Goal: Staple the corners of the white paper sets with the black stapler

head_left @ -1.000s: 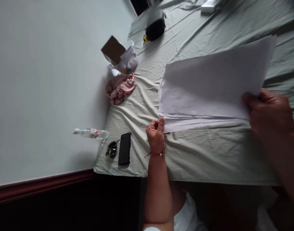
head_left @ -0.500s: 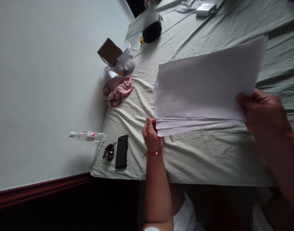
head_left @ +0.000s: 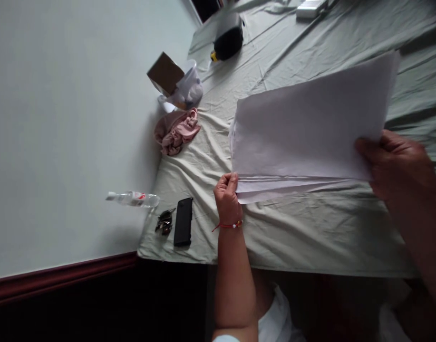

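Note:
A stack of white paper sheets [head_left: 306, 123] is held over the cloth-covered table, its lower edges fanned slightly apart. My left hand [head_left: 227, 194], with a red string bracelet at the wrist, pinches the stack's lower left corner between thumb and fingers. At the right edge my right hand [head_left: 399, 159] is closed on the paper, thumb on top; its other fingers are partly hidden beneath the sheets.
Pale green cloth [head_left: 203, 190] covers the table. Toward its left side are a black phone-like case [head_left: 183, 222], keys [head_left: 164, 222], a clear bottle [head_left: 134, 199], pink fabric [head_left: 177, 133], a plastic container [head_left: 192, 88] with a cardboard box [head_left: 165, 73], and a black case [head_left: 229, 38].
My left thumb has come down onto the corner of the sheets, which it was raised beside before. The right hand keeps its hold, and the whole view has shifted slightly.

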Demonstrator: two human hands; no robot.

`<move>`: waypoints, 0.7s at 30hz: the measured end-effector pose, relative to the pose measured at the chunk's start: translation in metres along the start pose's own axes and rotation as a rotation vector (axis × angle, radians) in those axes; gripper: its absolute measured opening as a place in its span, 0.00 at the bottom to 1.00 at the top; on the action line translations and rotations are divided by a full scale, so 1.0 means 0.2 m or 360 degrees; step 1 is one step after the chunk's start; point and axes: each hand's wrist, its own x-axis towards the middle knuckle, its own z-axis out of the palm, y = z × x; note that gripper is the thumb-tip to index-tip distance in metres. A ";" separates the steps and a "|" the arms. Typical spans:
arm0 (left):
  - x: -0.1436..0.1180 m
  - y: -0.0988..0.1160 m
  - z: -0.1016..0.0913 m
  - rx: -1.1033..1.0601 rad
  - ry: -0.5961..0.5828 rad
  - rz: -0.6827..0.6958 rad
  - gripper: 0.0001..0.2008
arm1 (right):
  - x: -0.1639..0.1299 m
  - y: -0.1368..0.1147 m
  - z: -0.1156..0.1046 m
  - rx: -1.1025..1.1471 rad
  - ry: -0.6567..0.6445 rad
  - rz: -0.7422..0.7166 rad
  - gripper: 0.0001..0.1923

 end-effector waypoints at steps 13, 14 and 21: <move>-0.01 0.09 -0.06 -0.0193 -0.0155 0.0054 0.13 | -0.02 -0.13 -0.08 -0.0033 -0.0431 -0.0066 0.19; -0.02 0.09 -0.07 -0.0190 -0.0145 0.0056 0.13 | -0.03 -0.13 -0.08 -0.0127 -0.0372 -0.0031 0.18; -0.02 0.08 -0.08 -0.0206 -0.0227 0.0118 0.11 | -0.03 -0.18 -0.09 -0.0199 -0.0459 -0.0170 0.33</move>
